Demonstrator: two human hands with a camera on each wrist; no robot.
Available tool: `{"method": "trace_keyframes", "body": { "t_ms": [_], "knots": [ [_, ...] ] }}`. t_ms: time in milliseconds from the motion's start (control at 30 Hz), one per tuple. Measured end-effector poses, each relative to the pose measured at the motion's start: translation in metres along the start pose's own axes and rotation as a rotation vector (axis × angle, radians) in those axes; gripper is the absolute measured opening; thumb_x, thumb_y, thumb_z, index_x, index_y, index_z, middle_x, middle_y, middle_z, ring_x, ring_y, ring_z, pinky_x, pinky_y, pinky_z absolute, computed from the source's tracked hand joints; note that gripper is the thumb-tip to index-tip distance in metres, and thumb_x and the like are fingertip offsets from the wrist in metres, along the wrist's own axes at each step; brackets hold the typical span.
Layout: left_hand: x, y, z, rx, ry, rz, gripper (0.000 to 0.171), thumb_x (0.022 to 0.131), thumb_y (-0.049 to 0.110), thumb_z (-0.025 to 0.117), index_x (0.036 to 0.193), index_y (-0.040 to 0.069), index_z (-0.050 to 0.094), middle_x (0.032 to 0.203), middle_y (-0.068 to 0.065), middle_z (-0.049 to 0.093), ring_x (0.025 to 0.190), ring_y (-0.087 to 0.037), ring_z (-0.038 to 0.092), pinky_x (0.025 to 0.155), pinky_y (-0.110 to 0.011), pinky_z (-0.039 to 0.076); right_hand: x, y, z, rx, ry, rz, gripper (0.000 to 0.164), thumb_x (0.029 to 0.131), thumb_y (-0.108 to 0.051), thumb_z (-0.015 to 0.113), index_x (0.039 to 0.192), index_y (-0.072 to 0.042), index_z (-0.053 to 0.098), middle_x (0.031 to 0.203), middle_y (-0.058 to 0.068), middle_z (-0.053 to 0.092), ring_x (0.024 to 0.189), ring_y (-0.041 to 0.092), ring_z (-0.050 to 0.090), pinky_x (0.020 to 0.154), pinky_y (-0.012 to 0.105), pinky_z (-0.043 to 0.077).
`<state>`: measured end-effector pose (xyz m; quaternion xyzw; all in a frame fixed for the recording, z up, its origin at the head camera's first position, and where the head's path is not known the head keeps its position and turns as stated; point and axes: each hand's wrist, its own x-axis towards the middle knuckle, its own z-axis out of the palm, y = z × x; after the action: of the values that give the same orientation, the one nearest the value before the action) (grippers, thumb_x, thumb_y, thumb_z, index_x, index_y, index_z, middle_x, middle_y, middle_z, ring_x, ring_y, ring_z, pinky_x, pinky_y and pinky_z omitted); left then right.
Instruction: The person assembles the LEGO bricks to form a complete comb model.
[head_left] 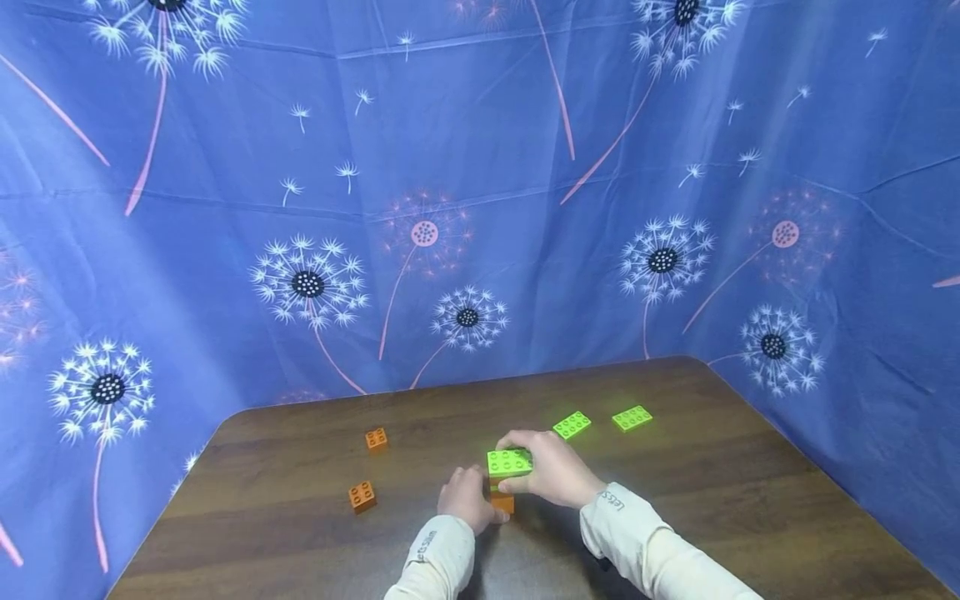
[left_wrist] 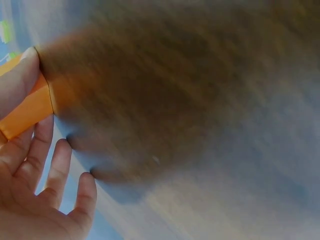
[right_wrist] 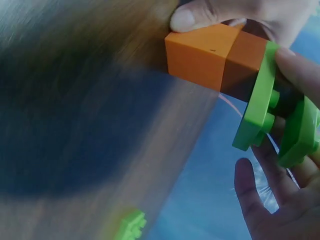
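A stack of toy building bricks stands on the table before me, with orange bricks (right_wrist: 202, 52) at its base. Higher up come a flat green brick (right_wrist: 255, 107), a darker brick (right_wrist: 287, 97) and another flat green brick (head_left: 510, 461) on top. My left hand (head_left: 467, 498) pinches the bottom orange brick (left_wrist: 30, 110) between thumb and fingers. Around the upper part of the stack, my right hand (head_left: 557, 469) grips with its thumb on the near side and fingers behind. Whether the top brick is fully seated cannot be told.
Two orange bricks, a nearer one (head_left: 362, 497) and a farther one (head_left: 377, 439), lie to the left on the brown table (head_left: 285, 542). Two flat green bricks, one nearer the hand (head_left: 572, 425) and one farther right (head_left: 632, 418), lie behind. A blue dandelion-print cloth (head_left: 510, 233) hangs beyond the table.
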<state>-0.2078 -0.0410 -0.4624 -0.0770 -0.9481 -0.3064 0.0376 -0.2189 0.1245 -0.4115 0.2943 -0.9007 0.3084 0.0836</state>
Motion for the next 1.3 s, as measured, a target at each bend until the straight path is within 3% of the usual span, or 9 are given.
{"method": "trace_keyframes", "body": {
  "t_ms": [100,233,867,1100,1300],
  "knots": [
    [0.000,0.000,-0.001,-0.003,0.004,-0.008,0.052,0.058,0.015,0.097,0.101,0.001,0.072,0.092,-0.010,0.066,0.095,-0.034,0.061,0.090,-0.058,0.048,0.001,0.003,0.002,0.103,-0.023,0.061,0.040,0.071,-0.020,0.091,0.106,-0.016,0.071,0.095,-0.008,0.071,0.083,0.009,0.063,0.076,0.030,0.052],
    [-0.001,0.000,-0.001,-0.001,0.000,-0.009,0.053,0.057,0.014,0.097,0.103,0.000,0.073,0.094,-0.010,0.067,0.095,-0.035,0.061,0.089,-0.057,0.049,0.001,0.007,0.003,0.154,-0.044,0.094,0.041,0.071,-0.023,0.091,0.107,-0.017,0.072,0.096,-0.008,0.071,0.084,0.010,0.062,0.076,0.031,0.052],
    [-0.002,0.002,0.000,0.106,-0.011,0.052,0.051,0.065,0.020,0.094,0.108,0.002,0.073,0.096,-0.009,0.066,0.096,-0.033,0.061,0.087,-0.055,0.051,0.001,0.014,0.002,0.185,-0.022,0.095,0.038,0.071,-0.024,0.092,0.104,-0.018,0.074,0.093,-0.009,0.071,0.081,0.009,0.062,0.075,0.031,0.051],
    [-0.003,0.002,-0.002,0.106,-0.002,0.058,0.050,0.065,0.020,0.094,0.107,0.002,0.072,0.097,-0.011,0.066,0.097,-0.034,0.062,0.088,-0.058,0.050,0.001,0.012,0.000,0.206,-0.029,0.095,0.038,0.071,-0.026,0.091,0.105,-0.019,0.074,0.093,-0.011,0.071,0.081,0.008,0.061,0.076,0.031,0.051],
    [-0.007,0.003,-0.005,0.086,-0.020,0.059,0.059,0.065,0.017,0.093,0.116,-0.001,0.069,0.114,-0.022,0.067,0.109,-0.042,0.062,0.094,-0.060,0.049,0.000,0.014,0.000,0.221,-0.029,0.078,0.038,0.071,-0.026,0.092,0.104,-0.019,0.075,0.093,-0.010,0.072,0.081,0.008,0.062,0.075,0.029,0.050]
  ]
}}
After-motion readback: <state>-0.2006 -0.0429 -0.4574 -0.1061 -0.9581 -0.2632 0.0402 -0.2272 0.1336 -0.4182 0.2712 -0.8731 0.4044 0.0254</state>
